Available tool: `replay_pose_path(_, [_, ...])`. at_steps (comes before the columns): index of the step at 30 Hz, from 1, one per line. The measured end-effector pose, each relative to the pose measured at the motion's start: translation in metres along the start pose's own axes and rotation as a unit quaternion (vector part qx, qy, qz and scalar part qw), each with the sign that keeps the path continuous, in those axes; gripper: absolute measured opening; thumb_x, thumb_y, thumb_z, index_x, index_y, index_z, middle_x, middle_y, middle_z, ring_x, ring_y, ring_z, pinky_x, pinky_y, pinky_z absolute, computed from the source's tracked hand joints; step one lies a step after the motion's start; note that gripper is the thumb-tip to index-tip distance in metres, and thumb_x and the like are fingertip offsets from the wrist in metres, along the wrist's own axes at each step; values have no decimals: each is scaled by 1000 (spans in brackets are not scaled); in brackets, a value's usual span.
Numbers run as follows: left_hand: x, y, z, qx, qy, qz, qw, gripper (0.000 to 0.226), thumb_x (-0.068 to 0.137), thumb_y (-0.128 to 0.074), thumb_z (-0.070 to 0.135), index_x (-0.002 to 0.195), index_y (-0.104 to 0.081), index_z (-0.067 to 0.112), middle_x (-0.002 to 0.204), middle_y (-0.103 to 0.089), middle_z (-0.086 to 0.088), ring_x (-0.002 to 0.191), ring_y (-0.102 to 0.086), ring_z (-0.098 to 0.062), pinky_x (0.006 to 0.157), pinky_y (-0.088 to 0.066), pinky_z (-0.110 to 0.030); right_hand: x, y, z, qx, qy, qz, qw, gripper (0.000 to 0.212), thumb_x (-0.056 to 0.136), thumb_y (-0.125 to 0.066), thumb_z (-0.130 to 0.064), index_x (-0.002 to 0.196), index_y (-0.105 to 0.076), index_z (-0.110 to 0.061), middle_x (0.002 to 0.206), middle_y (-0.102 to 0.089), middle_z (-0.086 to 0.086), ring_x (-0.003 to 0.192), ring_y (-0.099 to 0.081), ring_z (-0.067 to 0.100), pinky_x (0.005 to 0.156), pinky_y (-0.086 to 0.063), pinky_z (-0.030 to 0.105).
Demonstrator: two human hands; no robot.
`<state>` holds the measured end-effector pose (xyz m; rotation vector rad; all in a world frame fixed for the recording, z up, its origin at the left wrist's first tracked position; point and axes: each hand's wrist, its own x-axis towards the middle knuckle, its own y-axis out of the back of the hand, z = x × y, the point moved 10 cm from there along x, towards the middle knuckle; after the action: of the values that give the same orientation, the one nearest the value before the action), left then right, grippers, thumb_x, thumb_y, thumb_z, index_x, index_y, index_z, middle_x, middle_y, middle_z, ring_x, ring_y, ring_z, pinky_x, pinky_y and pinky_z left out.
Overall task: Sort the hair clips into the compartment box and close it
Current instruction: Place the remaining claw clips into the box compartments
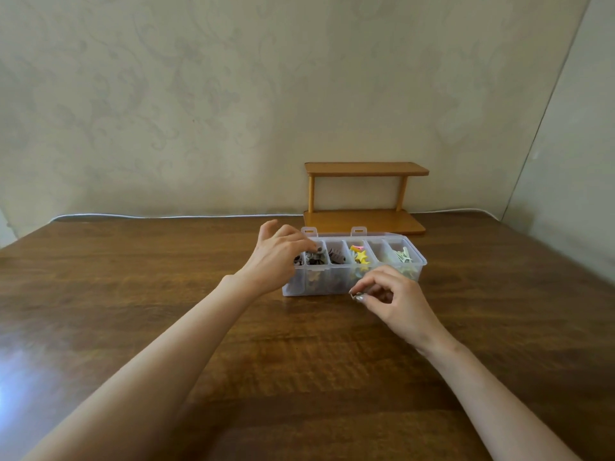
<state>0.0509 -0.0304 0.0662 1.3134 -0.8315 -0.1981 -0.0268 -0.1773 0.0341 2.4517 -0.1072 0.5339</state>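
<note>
The clear compartment box [321, 288] is set on the far middle of a dark wooden table [133, 277], its lid [358, 231] opened and laid back behind it with 2 latch tabs standing up. Small dark clips [314, 258] are seen in a compartment near the left end, a brown claw clip [336, 256] in the next, yellow star clips [361, 256] beside that, and pale green clips [404, 254] in the rightmost. The left hand [276, 261] is held over the box's left end, fingers curled down onto the dark clips; whether anything is grasped cannot be told. The right hand [399, 304] is held just in front of the box's front wall, a small silvery piece [353, 295] pinched between thumb and forefinger, too small to be named. A 2-tier wooden shelf [366, 169] is placed just behind the box, against a pale patterned wall [199, 94]. A white cable [166, 216] is run along the table's far edge. Glare is seen on the tabletop at the near left
</note>
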Motion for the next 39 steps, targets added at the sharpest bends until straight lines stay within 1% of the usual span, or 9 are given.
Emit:
replay_pose_path(5, [8,-12,1,76,-3,-85,993,59,81,-44,-3,132,-47,26,142,-39,12,133,-23,-14,113,-4,-49,0,2,-5,13,9,14,1000,15,80,-69,-2,83,-71,-16,94,-61,-6,81,-58,-3,70,-46,9])
replay_pose_path(10, [7,8,-2,-1,18,11,1000,47,78,-45,-6,108,-62,25,119,-55,11,119,-36,-14,108,-9,-37,0,2,-4,5,8,16,1000,15,80,-70,-5,85,-68,-19,93,-62,-7,83,-58,-1,72,-47,11])
replay_pose_path(15, [3,-11,-5,21,0,-63,998,52,86,-44,-2,127,-53,29,134,-43,13,127,-26,-15,109,-7,-42,0,1,-4,13,2,21,1000,10,80,-71,-10,85,-67,-18,90,-64,-8,81,-58,-1,70,-46,11])
replay_pose_path(16, [4,-10,-4,26,-3,-63,998,54,85,-44,-2,128,-53,29,135,-43,12,127,-26,-16,109,-7,-42,0,1,-4,19,0,22,1000,10,80,-71,-10,85,-68,-18,89,-64,-8,81,-58,-1,69,-46,10])
replay_pose_path(20, [3,9,-1,-7,9,39,999,56,78,-43,-8,119,-56,29,129,-51,9,121,-36,-15,103,-15,-35,0,8,1,78,-28,49,995,9,82,-69,-10,85,-67,-18,86,-66,-7,78,-59,-2,67,-47,11])
replay_pose_path(25, [-2,3,2,20,-5,15,1000,51,83,-47,-2,120,-57,31,128,-53,11,122,-35,-14,107,-12,-38,8,16,-2,106,-30,78,991,6,83,-68,-12,87,-67,-16,85,-65,-2,79,-60,11,67,-51,22])
replay_pose_path(29, [4,-8,5,42,-8,-37,998,54,86,-46,1,131,-47,31,136,-45,8,127,-28,-15,109,-12,-42,19,14,-10,90,-24,73,993,4,84,-67,-13,85,-66,-16,85,-64,-4,79,-59,12,70,-55,29])
replay_pose_path(34, [8,5,-3,-13,29,13,999,44,84,-43,-3,109,-64,27,124,-58,8,117,-40,-12,107,-15,-38,38,11,-18,47,-7,80,996,5,84,-67,-13,83,-64,-17,84,-62,-7,75,-56,6,65,-46,18])
replay_pose_path(39, [8,-3,0,16,2,-36,999,44,87,-43,2,116,-61,30,124,-53,10,120,-35,-14,108,-15,-40,72,4,-23,-40,17,87,995,3,83,-69,-13,84,-67,-15,89,-61,-2,77,-57,8,64,-43,14])
